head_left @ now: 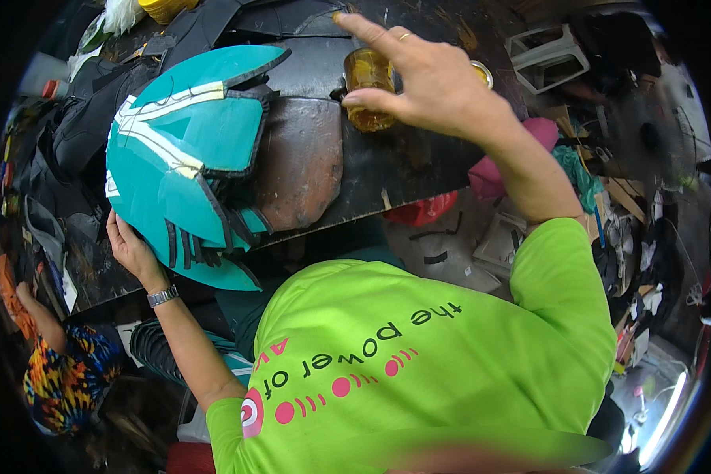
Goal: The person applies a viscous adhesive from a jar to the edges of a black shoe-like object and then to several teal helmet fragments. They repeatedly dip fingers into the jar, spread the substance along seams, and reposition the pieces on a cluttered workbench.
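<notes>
Teal, glossy, black-edged curved sheet pieces (225, 130), 10 o'clock | your left hand (134, 254), 9 o'clock, meets their rim, grasp hidden | your right hand (444, 85), spread, empty, by amber transparent jar (369, 76), 12 o'clock | apparently glue-coating; next calls for steady support

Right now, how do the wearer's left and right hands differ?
Place: the left hand is at the lower-left edge of the teal pieces; the right hand is by the amber jar.
Pose: the right hand's thumb and index finger spread wide; the left hand's visible fingers lie close together.
Wear: metal watch on the left wrist, ring on the right hand.
Shared: both ungloved.
</notes>
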The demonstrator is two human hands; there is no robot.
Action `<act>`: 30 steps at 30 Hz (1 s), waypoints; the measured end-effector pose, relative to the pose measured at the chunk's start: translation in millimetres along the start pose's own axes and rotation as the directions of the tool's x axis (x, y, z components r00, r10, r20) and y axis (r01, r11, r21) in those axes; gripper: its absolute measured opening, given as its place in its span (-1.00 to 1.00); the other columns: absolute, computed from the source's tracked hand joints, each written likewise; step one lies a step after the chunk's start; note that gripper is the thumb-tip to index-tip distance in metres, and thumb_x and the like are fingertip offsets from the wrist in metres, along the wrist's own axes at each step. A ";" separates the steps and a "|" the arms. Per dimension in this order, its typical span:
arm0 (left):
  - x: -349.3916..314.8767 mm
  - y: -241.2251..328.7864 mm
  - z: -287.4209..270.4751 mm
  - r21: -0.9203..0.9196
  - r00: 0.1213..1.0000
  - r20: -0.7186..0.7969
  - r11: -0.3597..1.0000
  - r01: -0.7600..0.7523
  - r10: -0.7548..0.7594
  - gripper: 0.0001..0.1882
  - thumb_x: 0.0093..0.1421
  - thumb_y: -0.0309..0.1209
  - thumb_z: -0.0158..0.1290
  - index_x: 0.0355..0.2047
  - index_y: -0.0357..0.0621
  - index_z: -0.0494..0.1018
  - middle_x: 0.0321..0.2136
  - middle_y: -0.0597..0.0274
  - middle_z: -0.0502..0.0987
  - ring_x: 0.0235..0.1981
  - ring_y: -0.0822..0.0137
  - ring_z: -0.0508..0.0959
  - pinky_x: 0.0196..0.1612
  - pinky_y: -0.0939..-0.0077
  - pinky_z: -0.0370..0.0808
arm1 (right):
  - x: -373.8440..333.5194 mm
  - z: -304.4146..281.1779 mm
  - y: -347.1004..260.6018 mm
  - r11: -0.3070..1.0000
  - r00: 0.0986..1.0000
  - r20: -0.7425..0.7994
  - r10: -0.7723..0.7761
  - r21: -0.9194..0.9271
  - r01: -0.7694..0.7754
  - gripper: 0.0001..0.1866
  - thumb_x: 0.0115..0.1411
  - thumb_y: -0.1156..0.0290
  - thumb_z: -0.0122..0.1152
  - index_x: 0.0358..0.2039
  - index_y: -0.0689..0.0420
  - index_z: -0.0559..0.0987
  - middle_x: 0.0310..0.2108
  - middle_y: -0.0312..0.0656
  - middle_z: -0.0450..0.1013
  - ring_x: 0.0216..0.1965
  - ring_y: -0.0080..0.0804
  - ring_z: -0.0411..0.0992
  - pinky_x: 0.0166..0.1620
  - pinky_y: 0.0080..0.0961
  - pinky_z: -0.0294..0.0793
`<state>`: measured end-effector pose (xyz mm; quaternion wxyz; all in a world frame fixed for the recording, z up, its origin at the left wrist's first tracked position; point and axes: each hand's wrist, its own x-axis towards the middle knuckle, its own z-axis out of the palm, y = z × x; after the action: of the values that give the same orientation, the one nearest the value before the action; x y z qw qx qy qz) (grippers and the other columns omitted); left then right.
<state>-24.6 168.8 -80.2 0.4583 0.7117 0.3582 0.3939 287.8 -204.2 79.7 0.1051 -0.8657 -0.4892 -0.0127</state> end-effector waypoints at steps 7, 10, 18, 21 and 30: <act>1.7 4.5 5.1 -0.130 0.998 0.055 0.991 -0.032 0.039 -0.68 0.48 -0.31 -0.07 0.06 -0.27 0.48 -0.18 0.27 0.60 -0.21 0.54 0.52 -0.13 0.63 0.44 | 7.6 30.8 -24.7 0.976 0.981 -0.036 0.191 -0.104 -0.193 -0.15 0.15 -0.08 0.27 0.40 -0.15 0.19 -0.07 0.21 0.46 -0.12 0.20 0.54 -0.04 -0.07 0.56; -2.0 6.7 6.8 -0.244 0.994 0.092 0.969 -0.029 0.053 -0.69 0.47 -0.32 -0.06 0.06 -0.25 0.49 -0.18 0.27 0.60 -0.20 0.52 0.53 -0.12 0.62 0.44 | 15.6 29.4 -20.0 0.967 0.968 0.034 0.249 -0.071 -0.247 -0.13 0.05 0.19 0.28 0.40 -0.11 0.19 -0.06 0.25 0.45 -0.03 0.21 0.50 0.03 -0.09 0.53; -2.3 9.0 11.4 -0.284 0.992 0.083 0.956 -0.068 0.095 -0.72 0.45 -0.39 -0.04 0.04 -0.30 0.48 -0.12 0.19 0.59 -0.15 0.47 0.55 -0.08 0.57 0.49 | 16.7 9.5 -28.2 0.946 0.946 0.199 0.257 -0.249 -0.205 -0.17 0.09 0.18 0.29 0.39 -0.13 0.23 -0.04 0.07 0.57 -0.01 -0.02 0.56 0.04 -0.15 0.55; -1.4 6.8 11.6 -0.276 0.991 0.083 0.958 -0.078 0.105 -0.73 0.45 -0.39 -0.03 0.04 -0.30 0.48 -0.11 0.19 0.59 -0.15 0.47 0.55 -0.07 0.57 0.49 | 18.1 9.2 -38.7 0.938 0.936 0.230 0.267 -0.287 -0.197 -0.19 0.12 0.16 0.28 0.39 -0.13 0.24 -0.03 0.04 0.57 0.02 -0.04 0.56 0.04 -0.15 0.55; 0.2 1.5 9.0 -0.241 0.993 0.081 0.968 -0.065 0.087 -0.75 0.43 -0.45 -0.03 0.03 -0.34 0.47 -0.09 0.17 0.58 -0.10 0.44 0.56 0.00 0.52 0.50 | 3.1 17.9 -36.2 0.970 0.978 0.113 0.173 -0.193 -0.149 -0.25 0.19 0.22 0.21 0.40 -0.17 0.22 -0.11 -0.02 0.61 -0.09 -0.02 0.58 -0.01 -0.12 0.56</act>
<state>-16.3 165.2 -81.2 0.5407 0.6822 0.2595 0.4183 257.2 -180.1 68.8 -0.0062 -0.9076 -0.4198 0.0071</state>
